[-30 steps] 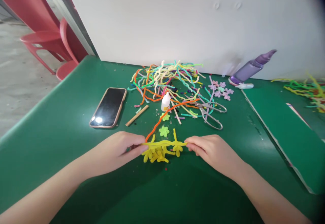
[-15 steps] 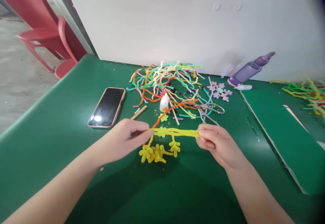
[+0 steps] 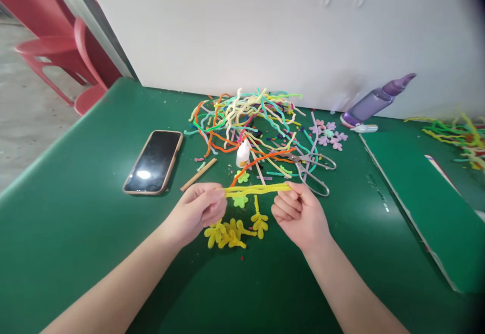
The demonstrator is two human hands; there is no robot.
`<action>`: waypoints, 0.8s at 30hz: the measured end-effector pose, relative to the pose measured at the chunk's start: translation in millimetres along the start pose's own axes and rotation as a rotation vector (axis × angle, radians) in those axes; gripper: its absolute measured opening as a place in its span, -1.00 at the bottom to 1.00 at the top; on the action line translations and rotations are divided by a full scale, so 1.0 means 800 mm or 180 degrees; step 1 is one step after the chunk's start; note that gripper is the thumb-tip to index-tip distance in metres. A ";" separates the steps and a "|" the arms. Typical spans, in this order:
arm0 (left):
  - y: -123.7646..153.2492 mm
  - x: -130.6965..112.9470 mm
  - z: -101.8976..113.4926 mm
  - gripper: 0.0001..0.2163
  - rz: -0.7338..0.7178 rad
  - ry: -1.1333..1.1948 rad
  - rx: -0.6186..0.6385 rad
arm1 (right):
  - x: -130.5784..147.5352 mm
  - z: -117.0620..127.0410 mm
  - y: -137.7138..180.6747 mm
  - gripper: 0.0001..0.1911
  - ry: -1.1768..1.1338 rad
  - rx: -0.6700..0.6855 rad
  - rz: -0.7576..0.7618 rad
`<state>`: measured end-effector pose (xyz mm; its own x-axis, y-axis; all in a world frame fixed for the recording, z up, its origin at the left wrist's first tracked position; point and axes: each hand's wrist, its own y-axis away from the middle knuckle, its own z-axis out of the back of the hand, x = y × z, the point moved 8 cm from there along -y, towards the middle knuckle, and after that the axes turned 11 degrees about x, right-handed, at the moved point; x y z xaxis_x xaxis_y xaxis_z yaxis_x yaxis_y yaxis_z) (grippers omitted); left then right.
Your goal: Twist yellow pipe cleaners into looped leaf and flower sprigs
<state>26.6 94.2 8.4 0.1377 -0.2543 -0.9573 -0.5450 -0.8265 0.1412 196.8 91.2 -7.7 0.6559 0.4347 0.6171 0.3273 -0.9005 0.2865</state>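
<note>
Two or so yellow pipe cleaners [image 3: 257, 189] stretch side by side between my hands, above the table. My left hand [image 3: 200, 205] is closed around their left end. At the right end, my right hand [image 3: 301, 212] pinches them between thumb and forefinger, its other fingers curled in. Below them lie several yellow pipe-cleaner flowers [image 3: 231, 234], partly hidden by my left hand. A yellow flower with a stem [image 3: 259, 224] lies apart to their right. Just beyond the pipe cleaners are light green flowers [image 3: 242, 176] and a small white glue bottle [image 3: 243, 154].
A heap of coloured pipe cleaners [image 3: 246, 111] lies by the white wall. Scissors [image 3: 306, 164], a pink-purple flower piece [image 3: 329, 134] and a leaning purple bottle [image 3: 373, 102] are at right, near a green board [image 3: 420, 207]. A phone [image 3: 154, 162] and wooden stick [image 3: 199, 174] lie left.
My right hand has moved left and turned, its fingers curling more. My left hand has closed further and shifted slightly. The wooden stick shows more fully now, and the view has shifted a little.
</note>
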 end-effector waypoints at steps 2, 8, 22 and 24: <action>-0.004 0.007 0.009 -0.63 0.0085 -0.0185 -0.0071 | -0.002 0.005 -0.004 -0.63 0.0131 0.0035 0.0080; 0.003 0.002 0.046 -0.63 0.0113 -0.1090 -0.0891 | 0.004 -0.003 0.004 -0.60 0.1027 0.0484 0.0435; 0.003 0.006 0.034 -0.61 -0.0079 -0.1543 -0.0224 | 0.005 0.028 -0.004 -0.62 0.1015 -0.0155 0.0261; 0.003 0.006 0.036 -0.61 -0.0038 -0.1444 -0.0270 | 0.005 0.029 -0.005 -0.60 0.1091 -0.0212 0.0223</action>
<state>2.3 105.5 -3.5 -0.2426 -0.0145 -0.9700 -0.4732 -0.8711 0.1314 213.9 96.3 -23.7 0.4052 0.3522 0.8436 0.2371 -0.9317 0.2751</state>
